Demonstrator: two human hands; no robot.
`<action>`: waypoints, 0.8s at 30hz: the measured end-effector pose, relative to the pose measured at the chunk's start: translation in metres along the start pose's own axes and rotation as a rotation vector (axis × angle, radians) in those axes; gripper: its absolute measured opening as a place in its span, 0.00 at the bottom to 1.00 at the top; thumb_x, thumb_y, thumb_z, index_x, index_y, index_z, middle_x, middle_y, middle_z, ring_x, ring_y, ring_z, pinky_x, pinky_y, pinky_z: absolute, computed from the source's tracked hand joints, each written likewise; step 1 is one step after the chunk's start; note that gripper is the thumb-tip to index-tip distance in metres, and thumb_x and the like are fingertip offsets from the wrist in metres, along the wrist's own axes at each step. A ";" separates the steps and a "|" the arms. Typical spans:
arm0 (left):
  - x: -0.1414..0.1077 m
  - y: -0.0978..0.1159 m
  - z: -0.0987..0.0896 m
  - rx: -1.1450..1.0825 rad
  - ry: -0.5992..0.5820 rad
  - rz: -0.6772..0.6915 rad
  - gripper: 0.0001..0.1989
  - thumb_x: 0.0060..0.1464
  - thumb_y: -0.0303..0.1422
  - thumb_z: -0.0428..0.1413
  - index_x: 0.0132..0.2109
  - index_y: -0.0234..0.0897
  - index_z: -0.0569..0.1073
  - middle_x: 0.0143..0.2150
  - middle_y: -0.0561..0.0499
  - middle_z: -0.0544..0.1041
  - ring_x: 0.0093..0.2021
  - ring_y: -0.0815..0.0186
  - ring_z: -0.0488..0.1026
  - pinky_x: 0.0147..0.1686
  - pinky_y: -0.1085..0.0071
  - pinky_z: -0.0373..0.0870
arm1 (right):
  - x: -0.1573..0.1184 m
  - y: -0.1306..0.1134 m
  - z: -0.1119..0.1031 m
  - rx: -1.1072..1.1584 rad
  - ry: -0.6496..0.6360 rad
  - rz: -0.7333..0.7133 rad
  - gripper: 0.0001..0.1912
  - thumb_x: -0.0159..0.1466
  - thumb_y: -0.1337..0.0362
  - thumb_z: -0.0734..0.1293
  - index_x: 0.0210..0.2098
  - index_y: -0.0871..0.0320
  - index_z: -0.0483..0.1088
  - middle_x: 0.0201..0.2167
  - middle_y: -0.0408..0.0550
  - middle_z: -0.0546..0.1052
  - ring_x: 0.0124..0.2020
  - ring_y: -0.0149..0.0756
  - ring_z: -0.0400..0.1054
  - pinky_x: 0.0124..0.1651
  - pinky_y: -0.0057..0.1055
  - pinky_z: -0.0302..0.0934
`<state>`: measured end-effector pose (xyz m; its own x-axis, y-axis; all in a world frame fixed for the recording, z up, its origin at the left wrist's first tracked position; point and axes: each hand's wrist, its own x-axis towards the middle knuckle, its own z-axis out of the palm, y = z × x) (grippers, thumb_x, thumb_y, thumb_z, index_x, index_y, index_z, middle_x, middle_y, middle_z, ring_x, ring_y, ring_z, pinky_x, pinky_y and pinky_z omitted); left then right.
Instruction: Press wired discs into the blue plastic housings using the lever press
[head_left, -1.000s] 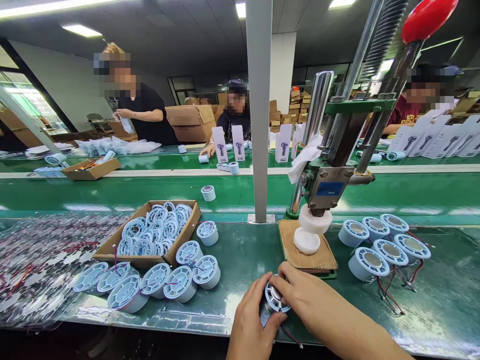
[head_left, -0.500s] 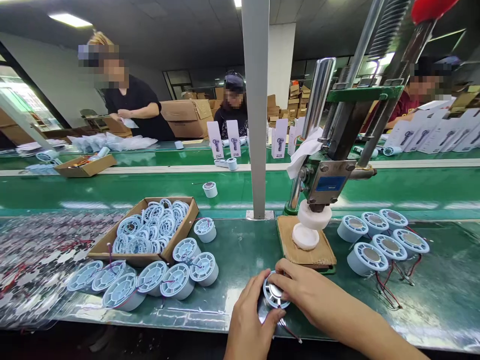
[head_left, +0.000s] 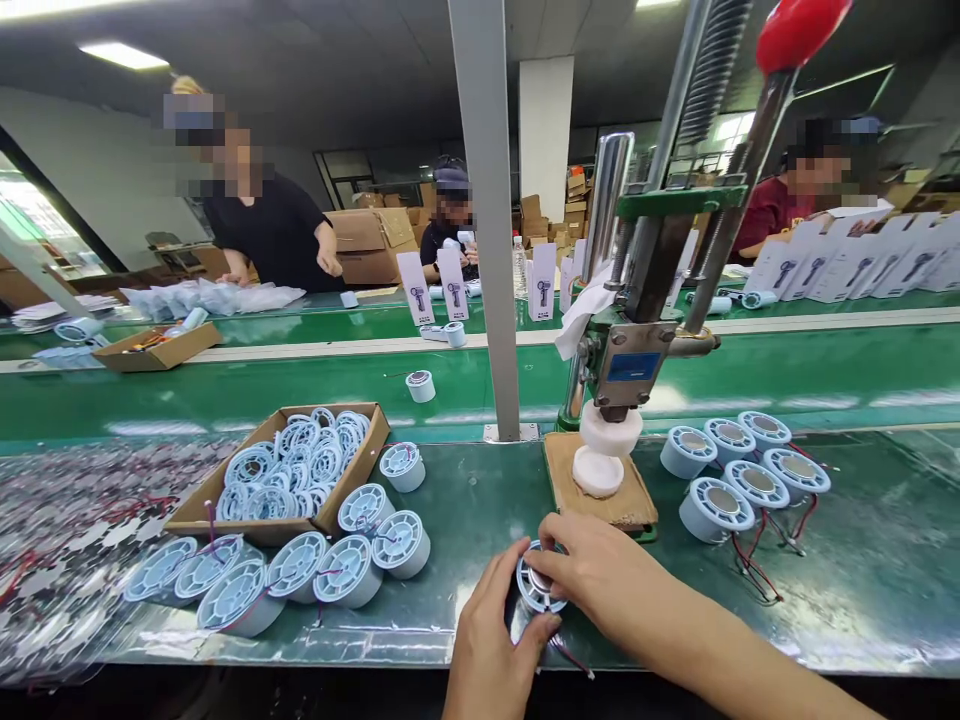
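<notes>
Near the front edge of the green table, a light blue round fan housing with a metal disc in its centre lies between my hands. My left hand curves around its left side, with the thumb at the near rim. The fingers of my right hand are bent over the far rim and the disc, covering part of both. A red and dark wire trails from the housing's near side. Just beyond my hands is a hand press with a white upper pad above a white round seat.
Several housings with metal discs stand right of the press. To the left are several housings without visible discs and a cardboard box of blue rings. A grey post rises behind. Co-workers sit or stand across the green belt.
The view has shifted slightly, while my hands keep their hold on the housing with little finger movement. Across the belt, the left co-worker's hands have moved apart.
</notes>
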<state>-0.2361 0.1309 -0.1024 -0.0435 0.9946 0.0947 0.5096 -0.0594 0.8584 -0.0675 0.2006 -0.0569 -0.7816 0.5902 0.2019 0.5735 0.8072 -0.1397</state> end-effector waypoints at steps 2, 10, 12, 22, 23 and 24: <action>0.000 -0.001 0.000 0.006 -0.002 0.001 0.29 0.53 0.32 0.59 0.62 0.43 0.67 0.63 0.47 0.70 0.63 0.55 0.65 0.65 0.55 0.61 | 0.002 -0.001 -0.008 -0.004 -0.062 0.011 0.07 0.64 0.68 0.68 0.43 0.57 0.74 0.38 0.46 0.72 0.38 0.36 0.66 0.37 0.30 0.54; 0.000 -0.002 0.000 -0.009 0.018 -0.021 0.30 0.51 0.31 0.58 0.62 0.41 0.66 0.62 0.46 0.70 0.63 0.53 0.65 0.65 0.53 0.60 | 0.027 -0.018 -0.060 1.003 0.323 0.189 0.23 0.71 0.52 0.56 0.25 0.61 0.61 0.23 0.41 0.63 0.25 0.24 0.55 0.29 0.23 0.49; 0.001 -0.005 0.001 -0.037 0.014 -0.033 0.34 0.51 0.31 0.58 0.65 0.40 0.61 0.62 0.45 0.71 0.63 0.54 0.66 0.64 0.54 0.60 | 0.042 -0.026 -0.052 1.422 0.352 0.211 0.29 0.66 0.40 0.57 0.23 0.58 0.52 0.19 0.36 0.54 0.20 0.22 0.47 0.23 0.21 0.45; 0.000 0.002 0.007 -0.086 0.105 -0.069 0.44 0.48 0.29 0.56 0.70 0.41 0.50 0.55 0.48 0.76 0.56 0.57 0.72 0.60 0.59 0.65 | 0.046 -0.009 -0.019 1.423 0.416 0.331 0.27 0.63 0.41 0.62 0.22 0.56 0.56 0.17 0.38 0.55 0.18 0.26 0.47 0.21 0.25 0.45; 0.000 0.003 0.005 -0.060 0.093 -0.060 0.41 0.48 0.29 0.56 0.69 0.42 0.54 0.56 0.48 0.75 0.57 0.56 0.71 0.60 0.59 0.64 | 0.033 -0.003 -0.029 1.362 0.488 0.361 0.23 0.64 0.44 0.63 0.24 0.56 0.62 0.18 0.40 0.59 0.20 0.27 0.50 0.22 0.26 0.47; 0.000 0.003 0.004 -0.036 0.080 -0.045 0.38 0.49 0.30 0.56 0.68 0.42 0.59 0.58 0.47 0.74 0.59 0.56 0.69 0.61 0.59 0.64 | 0.019 0.003 -0.040 1.279 0.579 0.386 0.17 0.64 0.48 0.64 0.28 0.54 0.67 0.21 0.41 0.64 0.22 0.29 0.55 0.25 0.27 0.50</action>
<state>-0.2309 0.1311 -0.1016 -0.1351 0.9863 0.0948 0.4744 -0.0196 0.8801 -0.0708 0.2138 -0.0143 -0.2484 0.9320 0.2640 -0.1267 0.2389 -0.9627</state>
